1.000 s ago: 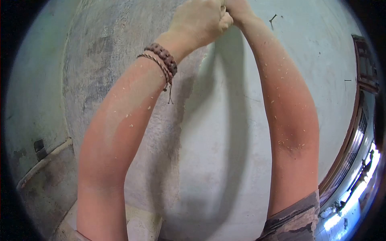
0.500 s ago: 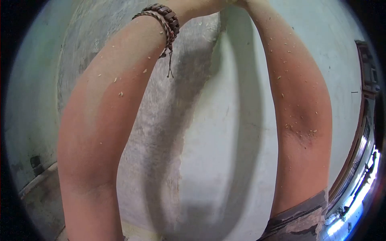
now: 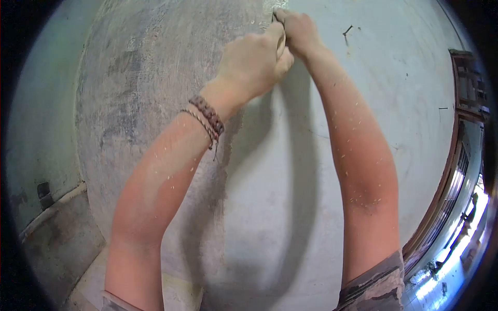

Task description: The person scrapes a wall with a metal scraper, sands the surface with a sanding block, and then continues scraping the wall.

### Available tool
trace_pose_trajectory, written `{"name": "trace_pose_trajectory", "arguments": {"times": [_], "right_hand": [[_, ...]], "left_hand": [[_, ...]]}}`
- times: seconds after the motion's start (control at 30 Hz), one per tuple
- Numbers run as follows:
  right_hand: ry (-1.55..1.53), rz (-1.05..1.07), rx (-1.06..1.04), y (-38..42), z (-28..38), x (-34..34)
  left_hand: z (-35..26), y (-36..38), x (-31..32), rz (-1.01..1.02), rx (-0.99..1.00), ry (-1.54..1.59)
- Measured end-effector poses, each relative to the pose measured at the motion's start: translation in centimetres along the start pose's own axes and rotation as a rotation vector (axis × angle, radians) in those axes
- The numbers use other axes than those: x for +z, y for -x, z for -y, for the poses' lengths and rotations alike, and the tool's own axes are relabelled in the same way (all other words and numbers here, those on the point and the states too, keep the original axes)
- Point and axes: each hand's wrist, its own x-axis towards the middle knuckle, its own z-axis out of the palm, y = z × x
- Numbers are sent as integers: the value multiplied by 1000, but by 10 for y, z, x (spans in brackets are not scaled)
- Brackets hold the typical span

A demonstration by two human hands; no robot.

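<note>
Both arms are raised against a wall, half bare grey plaster (image 3: 155, 67) and half pale green paint (image 3: 373, 78). My left hand (image 3: 251, 65) is closed just left of the paint's edge, with braided bracelets (image 3: 208, 115) at its wrist. Beside it and slightly higher, my right hand (image 3: 300, 32) is closed too, its fingertips close to the wall surface. The hands meet around a thin, narrow object, mostly hidden by the fingers, whose kind I cannot make out. Small pale flakes cling to both forearms.
A bent nail (image 3: 347, 31) sticks out of the painted wall to the right of my hands. Further right is a brown-framed window or door opening (image 3: 456, 150) with bright light. At lower left, a ledge (image 3: 57, 202) runs along the side wall. Arm shadows fall across the wall.
Both hands, cut off at the top edge earlier, now show lower in the view. The forearms have come closer together, and the nail and more upper wall are visible.
</note>
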Motion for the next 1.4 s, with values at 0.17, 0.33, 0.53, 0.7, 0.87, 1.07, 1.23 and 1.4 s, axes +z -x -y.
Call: {"name": "trace_pose_trajectory", "arguments": {"times": [0.17,0.33,0.53,0.7,0.87,1.07,1.23,1.4], "right_hand": [[-88,-41,18,19,7,-5],[-73,-26,-14,-2,-6,-4],[105,71,-12,-43,-25,1],[174,20,42,-73,-32,8],[135,-21,30,-79,-40,4],[-96,-110,-69,-6,-17,5],[-47,-79,-105,-12,-21,-6],[-61,59,-101,-3,-8,-25]], "left_hand": [[-17,8,-9,107,-100,-34],[-14,-11,-18,111,-79,-31],[0,-48,-30,78,-40,43],[16,-69,-30,111,-23,76],[19,-75,-15,70,-63,158],[-1,-6,13,-47,-67,45],[-6,-15,7,-79,-59,60],[-14,-16,-5,-55,-98,62]]}}
